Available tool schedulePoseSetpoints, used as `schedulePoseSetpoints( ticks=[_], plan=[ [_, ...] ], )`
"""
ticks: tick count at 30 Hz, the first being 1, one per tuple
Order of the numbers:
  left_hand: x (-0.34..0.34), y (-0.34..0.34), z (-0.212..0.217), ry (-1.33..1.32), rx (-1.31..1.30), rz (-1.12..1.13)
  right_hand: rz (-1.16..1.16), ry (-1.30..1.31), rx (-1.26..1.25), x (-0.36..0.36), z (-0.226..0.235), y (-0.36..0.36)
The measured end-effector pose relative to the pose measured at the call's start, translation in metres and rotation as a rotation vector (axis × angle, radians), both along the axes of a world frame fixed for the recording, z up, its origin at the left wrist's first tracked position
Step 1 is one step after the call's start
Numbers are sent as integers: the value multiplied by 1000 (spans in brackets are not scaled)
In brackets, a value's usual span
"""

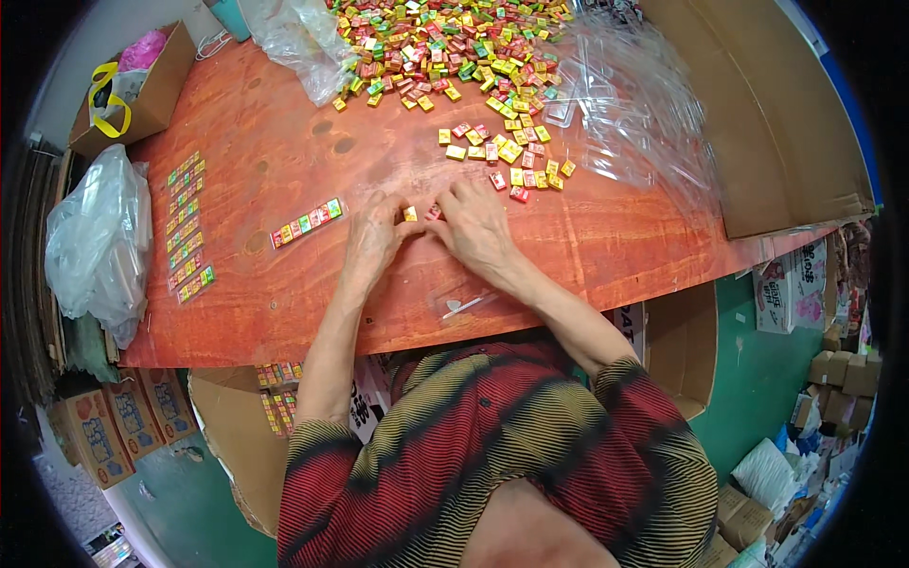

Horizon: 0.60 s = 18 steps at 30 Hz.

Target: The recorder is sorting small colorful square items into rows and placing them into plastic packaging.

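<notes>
My left hand (377, 232), fingers curled, grips a small yellow box (410, 214). Close beside it, my right hand (476, 225) pinches a small red box (434, 212). The two hands nearly meet over the red-brown wooden table, and the fingers partly cover both boxes. Left of my left hand lies a clear plastic strip tray (306, 223) filled with a row of red, yellow and green boxes. Another clear tray (462, 304), with a white strip in it, rests near the table's front edge. Beyond my right hand are several loose boxes (516, 151).
A large heap of coloured boxes (454, 57) covers the far middle. Filled trays (187, 227) form a column at left. Clear plastic trays (634, 118) pile up at right before a cardboard carton (767, 114). Plastic bags (99, 237) hang at the left edge.
</notes>
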State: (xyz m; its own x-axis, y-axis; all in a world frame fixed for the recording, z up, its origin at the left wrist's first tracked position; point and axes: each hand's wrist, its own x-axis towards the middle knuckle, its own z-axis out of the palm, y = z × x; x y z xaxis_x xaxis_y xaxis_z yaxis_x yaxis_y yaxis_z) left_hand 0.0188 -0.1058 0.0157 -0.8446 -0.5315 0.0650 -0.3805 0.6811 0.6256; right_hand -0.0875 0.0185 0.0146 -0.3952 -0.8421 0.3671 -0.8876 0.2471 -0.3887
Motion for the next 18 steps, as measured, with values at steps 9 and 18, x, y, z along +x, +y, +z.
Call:
schedulePoseSetpoints(
  ticks=[9, 18],
  plan=[
    [4, 5, -5, 107, 3, -150, -106, -76, 115, -19, 11, 36],
    [-14, 13, -2, 43, -14, -219, -31, -180, 287, -32, 6, 43]
  ],
)
